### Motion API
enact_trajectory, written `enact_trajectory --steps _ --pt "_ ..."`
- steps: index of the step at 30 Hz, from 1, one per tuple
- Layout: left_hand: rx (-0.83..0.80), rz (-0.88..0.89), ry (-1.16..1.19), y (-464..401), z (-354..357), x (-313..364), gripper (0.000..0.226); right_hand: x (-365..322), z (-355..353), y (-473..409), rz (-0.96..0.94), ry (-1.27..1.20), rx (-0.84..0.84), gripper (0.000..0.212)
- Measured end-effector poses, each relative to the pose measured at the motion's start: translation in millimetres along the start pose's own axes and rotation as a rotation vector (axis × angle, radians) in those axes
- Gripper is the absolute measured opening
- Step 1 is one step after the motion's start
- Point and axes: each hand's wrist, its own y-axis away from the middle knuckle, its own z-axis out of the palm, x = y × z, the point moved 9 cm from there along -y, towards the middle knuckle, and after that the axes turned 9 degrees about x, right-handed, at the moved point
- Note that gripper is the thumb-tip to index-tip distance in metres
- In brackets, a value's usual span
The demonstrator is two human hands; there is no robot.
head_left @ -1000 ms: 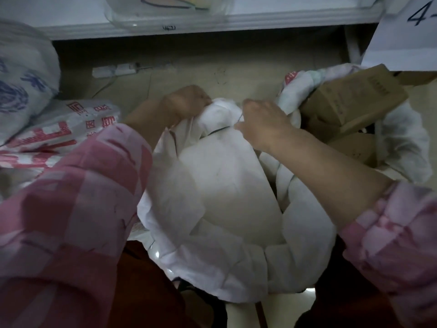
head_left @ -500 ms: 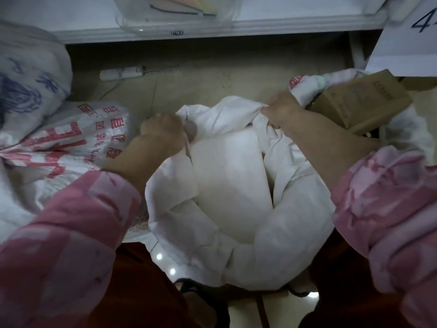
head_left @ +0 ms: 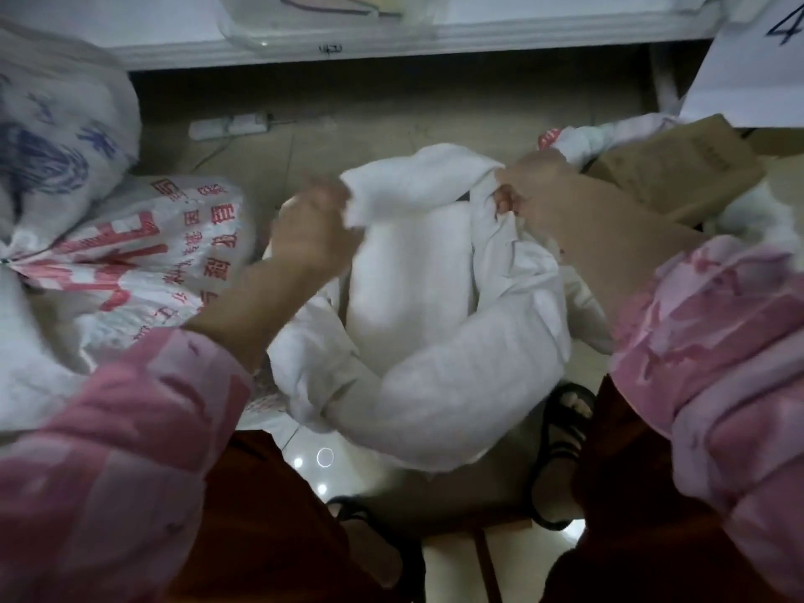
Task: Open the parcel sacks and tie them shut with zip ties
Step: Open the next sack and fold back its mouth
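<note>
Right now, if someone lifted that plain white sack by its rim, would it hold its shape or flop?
Probably flop: the white sack has a rolled, creased rim that bunches where the left hand and right hand grip it. It looks light for its size, since the walls sag inward. The woven surface seems unlikely to slip.

I count four sacks around me: the plain white sack (head_left: 417, 298) with its rolled rim, one sack with red print (head_left: 143, 254) to my left, one with blue print (head_left: 56, 137) beyond it, and one open sack (head_left: 774, 215) on my right. That last one holds one cardboard box (head_left: 678, 167) that I can make out. There is one power strip (head_left: 228, 125) on the floor, one paper sign (head_left: 748, 71), one clear tub (head_left: 330, 19) on the shelf, and two black sandals, right (head_left: 561, 454) and left (head_left: 391, 554).
</note>
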Motion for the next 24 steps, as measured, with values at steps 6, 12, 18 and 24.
enact_trajectory --steps 6,12,18,24 --pt "-0.819 0.333 0.028 123.8 75.7 72.0 0.061 -42.2 -25.1 48.7 -0.516 0.678 0.116 0.011" --pt "-0.449 0.516 -0.183 132.2 60.4 68.2 0.030 30.6 14.9 154.3 -0.713 1.140 -0.507 0.044" --pt "-0.025 0.631 -0.330 168.3 45.1 67.8 0.011 45.6 15.4 194.8 -0.875 1.246 -0.364 0.041" --pt "-0.037 0.623 -0.129 213.6 46.7 82.9 0.014 66.1 39.9 222.6 -1.251 1.387 -0.026 0.023"
